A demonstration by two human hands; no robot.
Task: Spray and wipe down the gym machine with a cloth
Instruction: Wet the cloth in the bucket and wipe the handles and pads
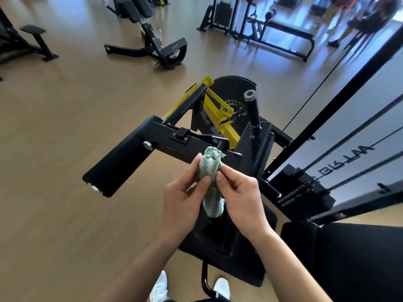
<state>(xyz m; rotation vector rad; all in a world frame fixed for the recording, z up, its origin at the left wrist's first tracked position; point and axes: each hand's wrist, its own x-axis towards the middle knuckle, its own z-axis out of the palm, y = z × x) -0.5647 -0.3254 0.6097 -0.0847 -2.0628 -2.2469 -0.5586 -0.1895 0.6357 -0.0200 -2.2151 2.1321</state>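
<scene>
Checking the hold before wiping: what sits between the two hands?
The bunched green cloth, held by the left hand and pinched by the right hand; the head view shows it.

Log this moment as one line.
state: cloth bunched | left hand: grips cloth | right hand: pinches cloth | machine: below hands

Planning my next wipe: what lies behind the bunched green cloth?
The gym machine's black metal frame bar passes behind the bunched green cloth; a yellow lever arm shows farther back. The bar's stretch directly behind the cloth is covered.
</scene>
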